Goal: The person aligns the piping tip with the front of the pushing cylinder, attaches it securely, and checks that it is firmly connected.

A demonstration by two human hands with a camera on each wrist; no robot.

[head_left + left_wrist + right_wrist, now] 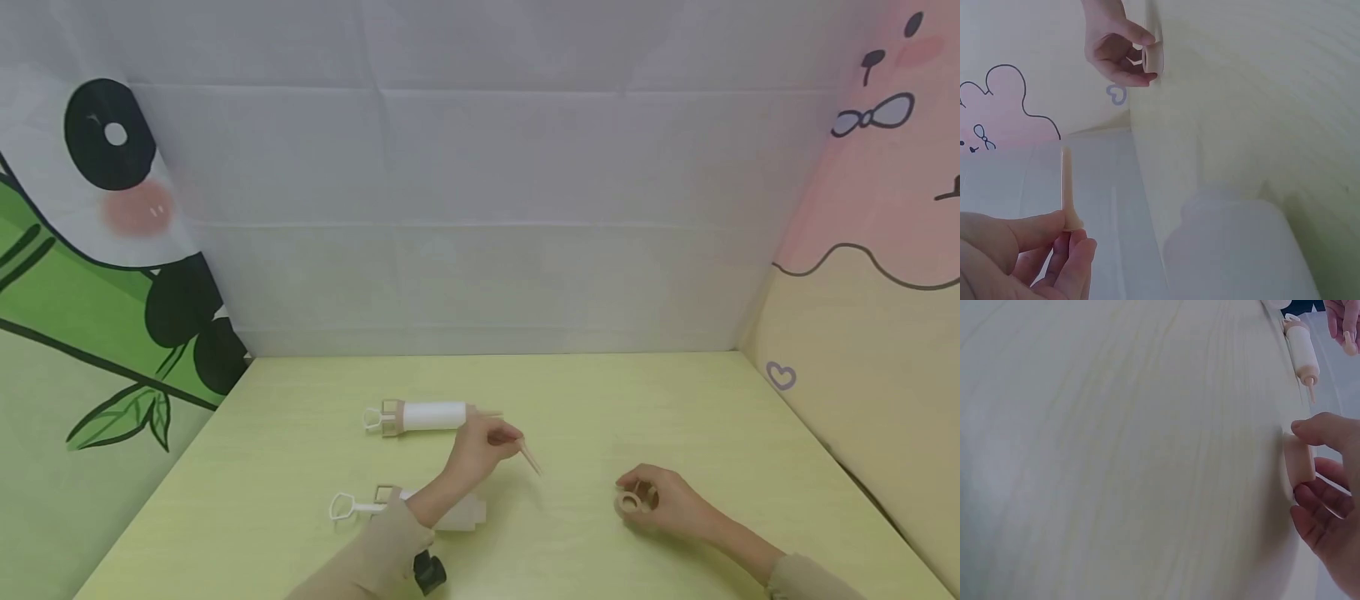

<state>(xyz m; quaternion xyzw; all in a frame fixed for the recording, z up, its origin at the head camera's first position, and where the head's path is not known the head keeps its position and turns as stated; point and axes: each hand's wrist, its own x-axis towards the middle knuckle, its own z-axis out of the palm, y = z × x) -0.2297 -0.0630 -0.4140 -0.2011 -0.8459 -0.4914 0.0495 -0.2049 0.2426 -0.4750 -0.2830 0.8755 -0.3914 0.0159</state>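
My left hand (480, 450) pinches a slim beige nozzle (530, 458) by its wider base, between thumb and fingertips. In the left wrist view the nozzle (1067, 181) points away from the fingers, held clear of the table. My right hand (667, 504) grips a short beige ring-shaped cap (1299, 459) by its edges, low over the table at the right. Behind the left hand lies a white syringe-like dispenser (435, 416) with beige ends, a thin nozzle and a white loop handle. A second such dispenser (459, 515) lies nearer, partly hidden by the left forearm; no thin nozzle shows on its end.
The yellow tabletop (570, 383) meets a pale cloth wall (495, 250) at the back. Printed cloth panels stand at the left (112, 333) and right (862, 350). A black object (430, 573) shows beside the left wrist.
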